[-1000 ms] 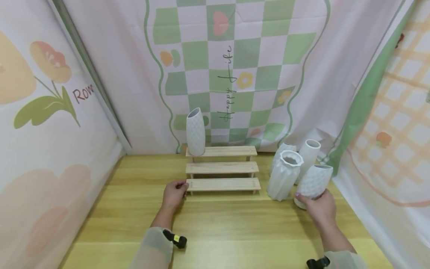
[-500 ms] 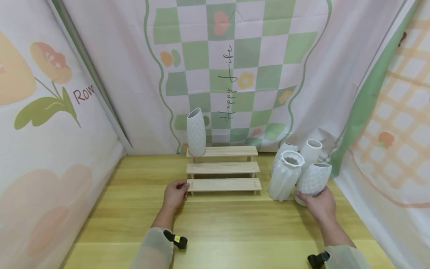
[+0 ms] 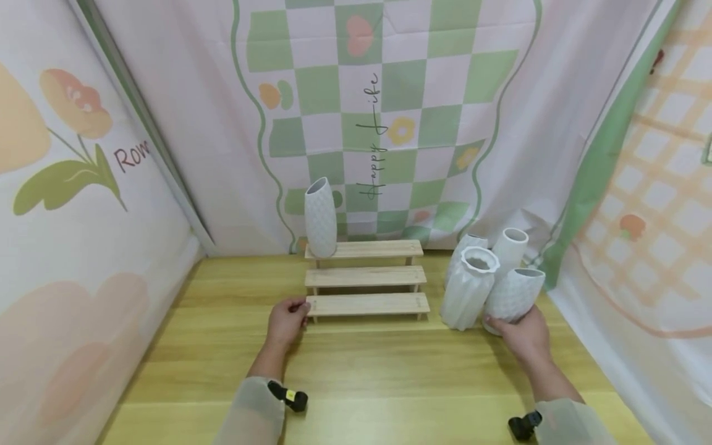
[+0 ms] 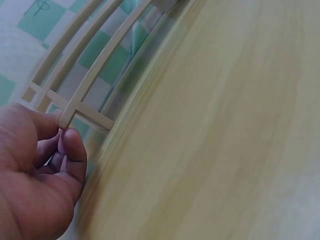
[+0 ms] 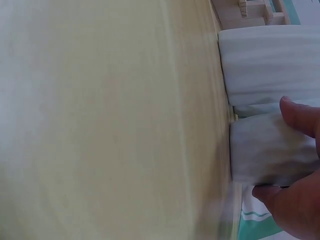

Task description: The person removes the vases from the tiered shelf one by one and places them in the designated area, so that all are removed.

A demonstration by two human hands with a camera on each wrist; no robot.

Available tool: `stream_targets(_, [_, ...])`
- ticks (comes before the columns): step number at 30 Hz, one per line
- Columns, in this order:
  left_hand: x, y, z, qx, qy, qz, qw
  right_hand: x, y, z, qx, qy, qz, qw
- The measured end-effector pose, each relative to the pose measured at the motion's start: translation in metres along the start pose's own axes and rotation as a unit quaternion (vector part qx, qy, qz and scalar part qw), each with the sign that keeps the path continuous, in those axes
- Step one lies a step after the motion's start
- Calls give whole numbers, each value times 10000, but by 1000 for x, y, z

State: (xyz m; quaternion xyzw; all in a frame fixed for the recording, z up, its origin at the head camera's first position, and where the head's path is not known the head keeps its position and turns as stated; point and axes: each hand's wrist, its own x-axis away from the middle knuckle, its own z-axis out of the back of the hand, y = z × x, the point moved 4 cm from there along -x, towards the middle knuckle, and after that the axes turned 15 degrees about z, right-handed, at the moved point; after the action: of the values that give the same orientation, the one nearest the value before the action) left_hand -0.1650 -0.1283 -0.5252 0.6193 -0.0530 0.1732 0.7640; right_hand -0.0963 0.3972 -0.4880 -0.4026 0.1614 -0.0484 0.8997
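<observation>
A three-step wooden shelf [image 3: 367, 304] stands on the table, and my left hand [image 3: 286, 322] pinches the left end of its lowest board between thumb and fingers. In the left wrist view the thumb lies above the board [image 4: 87, 77] and a fingertip below it. My right hand [image 3: 525, 337] grips the lower part of a white textured vase [image 3: 514, 296] with a slanted mouth. In the right wrist view, thumb and fingers lie on either side of that vase [image 5: 265, 150]. Its base looks to be at the tabletop. A ruffled-rim white vase [image 3: 468, 293] stands just left of it.
Another white vase [image 3: 321, 219] stands at the left end of the top board. Behind the gripped vase are a round-mouthed vase [image 3: 510, 250] and a partly hidden vase [image 3: 453, 259]. Printed cloth [image 3: 356, 123] hangs at the back and both sides of the wooden table [image 3: 361, 377].
The vase in my right hand has shifted slightly back and left, closer to the other vases. My left hand keeps its place on the shelf. The head view has turned a little.
</observation>
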Motion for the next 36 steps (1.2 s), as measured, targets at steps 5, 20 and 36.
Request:
stream_targets(5, [0, -3, 2, 16, 25, 79, 10000, -2, -1, -1, 24, -31, 190, 9998])
stream_targets(20, [0, 1, 5, -73, -8, 90, 9999, 0, 1, -3, 159, -106, 171, 9997])
stream_targets(36, [-2, 4, -1, 283, -323, 135, 9990, 3, 4, -1, 160, -29, 41, 9999])
